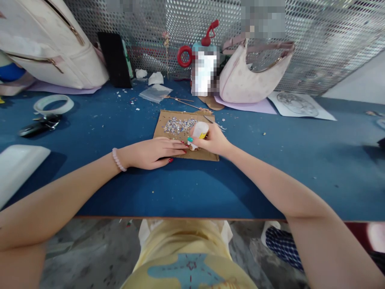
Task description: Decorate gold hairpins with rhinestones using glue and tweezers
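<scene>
A brown cardboard sheet (168,120) lies on the blue table (270,168) in front of me, with a heap of small shiny beads (179,125) on its far part. My left hand (153,152) rests flat on the sheet's near left edge, fingers stretched out, and holds nothing. My right hand (210,140) grips a small white glue bottle (199,132) with a yellow label, tipped nozzle-down onto the cardboard next to my left fingertips. A pink bead bracelet (118,159) circles my left wrist.
A white backpack (51,44), a black phone (114,58), a tape roll (53,104) and a dark tool (39,125) lie at the back left. A pale handbag (249,76), a bottle with a red handle (204,64) and a printed sheet (297,105) stand at the back. A white tray (18,166) sits near left.
</scene>
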Action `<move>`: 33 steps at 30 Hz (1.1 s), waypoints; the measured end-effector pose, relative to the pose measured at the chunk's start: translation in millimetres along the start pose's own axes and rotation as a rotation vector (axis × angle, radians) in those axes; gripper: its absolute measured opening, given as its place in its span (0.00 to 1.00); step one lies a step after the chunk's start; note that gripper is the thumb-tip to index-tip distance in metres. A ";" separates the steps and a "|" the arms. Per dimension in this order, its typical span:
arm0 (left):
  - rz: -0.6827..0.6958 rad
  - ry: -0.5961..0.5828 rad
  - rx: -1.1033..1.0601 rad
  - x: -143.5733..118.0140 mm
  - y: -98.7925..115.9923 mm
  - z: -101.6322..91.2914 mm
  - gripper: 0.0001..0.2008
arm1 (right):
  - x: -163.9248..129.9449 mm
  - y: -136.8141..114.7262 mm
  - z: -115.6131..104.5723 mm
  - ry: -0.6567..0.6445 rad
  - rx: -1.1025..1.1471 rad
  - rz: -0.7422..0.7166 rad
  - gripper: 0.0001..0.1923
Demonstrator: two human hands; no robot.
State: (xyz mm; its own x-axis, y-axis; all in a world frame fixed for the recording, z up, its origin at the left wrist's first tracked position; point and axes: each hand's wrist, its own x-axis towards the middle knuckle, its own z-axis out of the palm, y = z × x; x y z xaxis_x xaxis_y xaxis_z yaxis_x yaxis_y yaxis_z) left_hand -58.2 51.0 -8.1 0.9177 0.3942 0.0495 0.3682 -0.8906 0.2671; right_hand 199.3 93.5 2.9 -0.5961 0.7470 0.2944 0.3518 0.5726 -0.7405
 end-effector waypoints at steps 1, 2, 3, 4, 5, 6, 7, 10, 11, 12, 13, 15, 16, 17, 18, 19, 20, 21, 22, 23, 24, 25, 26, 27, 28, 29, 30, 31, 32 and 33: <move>-0.006 0.001 0.001 -0.3 0.3 0.0 0.26 | -0.2 1.5 0.5 0.014 0.022 0.000 0.15; -0.011 0.005 -0.002 -0.6 0.6 -0.1 0.26 | -0.3 3.1 1.1 0.027 0.047 -0.001 0.15; -0.016 0.012 -0.010 -0.8 1.1 -0.2 0.26 | -0.4 4.8 1.8 0.041 0.072 -0.002 0.16; -0.018 0.019 -0.018 -0.9 1.5 -0.5 0.26 | -0.6 6.5 2.5 0.054 0.097 -0.002 0.16; -0.018 0.024 -0.024 -0.9 1.9 -0.7 0.26 | -0.7 8.1 3.3 0.066 0.120 0.001 0.16; -0.017 0.027 -0.026 -0.9 2.1 -0.9 0.26 | -0.8 9.6 4.1 0.078 0.142 0.005 0.16; -0.014 0.028 -0.023 -0.8 2.2 -1.1 0.26 | -1.0 10.9 4.8 0.085 0.160 0.008 0.16; -0.005 0.026 -0.004 -0.6 2.0 -0.9 0.25 | -1.2 12.6 5.7 0.078 0.189 0.007 0.17; -0.005 0.027 -0.003 -0.5 1.8 -0.7 0.25 | -1.2 12.4 5.6 0.072 0.195 0.007 0.16; -0.006 0.029 -0.007 -0.3 1.7 -0.6 0.25 | -1.0 12.0 5.5 0.069 0.202 0.011 0.15; -0.009 0.031 -0.015 -0.1 1.7 -0.5 0.25 | -0.8 11.6 5.2 0.071 0.210 0.018 0.15; -0.013 0.036 -0.034 0.3 1.9 -0.5 0.26 | -0.2 10.7 4.5 0.078 0.228 0.034 0.14; -0.015 0.037 -0.040 0.5 2.1 -0.6 0.26 | 0.1 10.6 4.1 0.080 0.236 0.041 0.13; -0.017 0.036 -0.042 0.7 2.3 -0.7 0.26 | 0.4 10.6 3.7 0.078 0.240 0.045 0.13; -0.020 0.031 -0.039 0.8 2.4 -0.9 0.26 | 0.7 10.8 3.3 0.071 0.240 0.047 0.14; -0.023 0.024 -0.034 0.8 2.5 -1.1 0.26 | 0.9 11.1 2.9 0.063 0.237 0.045 0.14; -0.027 0.016 -0.028 0.8 2.5 -1.2 0.25 | 1.1 11.4 2.5 0.054 0.234 0.041 0.14; -0.029 0.008 -0.023 0.8 2.5 -1.3 0.25 | 1.3 11.6 2.0 0.046 0.234 0.037 0.15; -0.029 0.003 -0.018 0.8 2.5 -1.4 0.25 | 1.4 11.6 1.5 0.039 0.239 0.032 0.15; -0.026 0.001 -0.014 0.7 2.4 -1.4 0.25 | 1.5 11.5 1.0 0.032 0.245 0.029 0.16; -0.023 0.002 -0.012 0.7 2.3 -1.3 0.25 | 1.5 11.1 0.3 0.026 0.249 0.029 0.16; -0.021 0.006 -0.011 0.7 2.2 -1.3 0.25 | 1.5 10.7 -0.4 0.020 0.248 0.031 0.15; -0.020 0.009 -0.012 0.7 2.0 -1.2 0.25 | 1.4 10.2 -1.2 0.013 0.244 0.035 0.15; -0.020 0.013 -0.014 0.8 1.9 -1.2 0.25 | 1.4 9.9 -1.9 0.004 0.239 0.040 0.15; -0.021 0.015 -0.016 0.8 1.8 -1.2 0.25 | 1.3 9.7 -2.4 -0.008 0.236 0.044 0.15; -0.023 0.014 -0.015 0.9 1.7 -1.2 0.25 | 1.2 9.9 -2.7 -0.021 0.237 0.047 0.14; -0.023 0.012 -0.011 1.0 1.6 -1.4 0.25 | 1.1 10.4 -2.6 -0.035 0.244 0.048 0.14; -0.023 0.006 -0.004 1.1 1.6 -1.5 0.25 | 0.9 11.2 -2.1 -0.047 0.259 0.050 0.14; -0.023 0.001 0.003 1.1 1.5 -1.6 0.25 | 0.7 12.2 -1.2 -0.052 0.281 0.055 0.13; -0.024 -0.005 0.008 1.1 1.4 -1.7 0.25 | 0.5 13.2 0.0 -0.047 0.308 0.065 0.13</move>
State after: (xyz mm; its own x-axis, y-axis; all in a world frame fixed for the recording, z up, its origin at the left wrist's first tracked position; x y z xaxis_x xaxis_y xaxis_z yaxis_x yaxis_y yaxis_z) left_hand -57.0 50.6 -6.0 0.9093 0.4144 0.0380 0.3913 -0.8826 0.2607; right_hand 203.6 101.4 -6.8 -0.6149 0.7579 0.2178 0.1593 0.3899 -0.9070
